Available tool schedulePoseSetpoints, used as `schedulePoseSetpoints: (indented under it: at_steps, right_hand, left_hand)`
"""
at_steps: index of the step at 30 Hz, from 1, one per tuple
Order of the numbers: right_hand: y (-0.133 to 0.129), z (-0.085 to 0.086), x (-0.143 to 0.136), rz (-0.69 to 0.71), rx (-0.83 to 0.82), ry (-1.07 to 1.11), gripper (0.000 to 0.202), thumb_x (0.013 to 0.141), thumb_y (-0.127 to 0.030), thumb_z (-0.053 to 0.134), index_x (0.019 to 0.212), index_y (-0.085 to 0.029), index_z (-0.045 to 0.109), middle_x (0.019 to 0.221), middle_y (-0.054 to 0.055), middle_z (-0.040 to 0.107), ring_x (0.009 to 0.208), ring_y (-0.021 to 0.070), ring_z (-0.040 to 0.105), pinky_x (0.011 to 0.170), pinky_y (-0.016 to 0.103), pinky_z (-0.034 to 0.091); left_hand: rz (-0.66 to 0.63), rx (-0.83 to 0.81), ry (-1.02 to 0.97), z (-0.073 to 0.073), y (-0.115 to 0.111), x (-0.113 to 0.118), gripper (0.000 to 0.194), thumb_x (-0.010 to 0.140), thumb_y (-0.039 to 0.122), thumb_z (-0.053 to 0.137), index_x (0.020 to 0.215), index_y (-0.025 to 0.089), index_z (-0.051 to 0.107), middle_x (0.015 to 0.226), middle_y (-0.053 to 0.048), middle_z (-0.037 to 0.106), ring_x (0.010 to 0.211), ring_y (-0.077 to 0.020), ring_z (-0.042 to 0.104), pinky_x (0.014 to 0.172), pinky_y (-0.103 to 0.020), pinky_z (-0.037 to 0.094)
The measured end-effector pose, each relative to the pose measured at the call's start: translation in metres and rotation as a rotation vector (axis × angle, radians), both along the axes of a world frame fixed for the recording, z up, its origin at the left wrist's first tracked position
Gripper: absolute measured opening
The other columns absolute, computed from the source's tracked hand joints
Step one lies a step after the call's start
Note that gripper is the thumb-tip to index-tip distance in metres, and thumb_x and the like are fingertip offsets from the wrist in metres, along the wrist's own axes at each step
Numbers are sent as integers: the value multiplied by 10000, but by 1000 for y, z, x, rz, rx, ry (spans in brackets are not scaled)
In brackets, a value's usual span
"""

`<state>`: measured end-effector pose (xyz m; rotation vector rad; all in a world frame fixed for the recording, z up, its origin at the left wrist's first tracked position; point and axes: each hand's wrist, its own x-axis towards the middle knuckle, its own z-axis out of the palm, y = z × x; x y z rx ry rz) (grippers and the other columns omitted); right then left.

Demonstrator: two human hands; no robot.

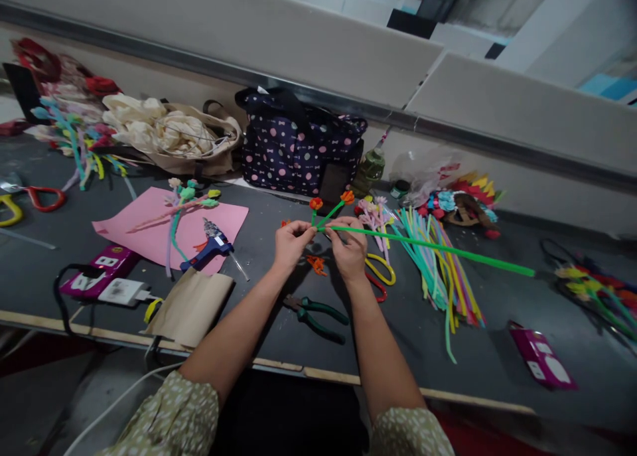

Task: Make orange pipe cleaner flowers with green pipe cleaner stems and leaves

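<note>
My left hand [292, 243] pinches the joint of a green pipe-cleaner stem [331, 214] whose branches end in small orange flowers [347, 197]. Close beside it, my right hand [350, 247] grips a long green pipe cleaner [448, 248] that stretches far out to the right. The fingertips of both hands almost meet. Below the hands lies a small orange piece [316, 265]. Green-handled pliers [318, 316] rest between my forearms, and scissors with yellow and red handles [382, 270] are partly behind my right hand.
Left of my hands, a blue glue gun [212, 243] lies on pink paper [149, 227] near brown cardboard [192, 306]. A dark patterned bag [298, 144] stands behind. Bundled pipe cleaners [440, 263] lie to the right, with a purple box [541, 356] beyond.
</note>
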<state>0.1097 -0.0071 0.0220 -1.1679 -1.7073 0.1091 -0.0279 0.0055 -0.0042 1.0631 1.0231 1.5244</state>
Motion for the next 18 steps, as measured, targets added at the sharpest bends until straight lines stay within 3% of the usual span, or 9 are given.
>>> schedulePoseSetpoints:
  at_steps: [5, 10, 18]
  right_hand:
    - [0, 5, 5, -1, 41, -153, 173, 839, -289, 561, 951, -269, 692, 997, 65, 590, 963, 212, 531, 848, 377, 438]
    - [2, 7, 10, -9, 85, -277, 141, 820, -325, 587, 874, -296, 715, 1178, 61, 531, 1086, 248, 458, 931, 423, 370]
    - [4, 2, 13, -17, 71, -347, 152, 848, -323, 552, 875, -307, 701, 1200, 48, 514, 1127, 249, 425, 954, 441, 324]
  left_hand:
    - [-76, -55, -20, 10, -4, 1, 200, 641, 319, 707, 624, 136, 629, 558, 15, 570, 464, -73, 474, 462, -196, 398]
    - [-179, -72, -15, 11, -3, -1, 165, 663, 289, 674, 624, 134, 635, 574, 6, 585, 459, -67, 463, 474, -199, 389]
    - [-217, -95, -12, 14, -3, -4, 128, 597, 254, 699, 620, 142, 642, 544, 18, 579, 464, -72, 471, 491, -205, 394]
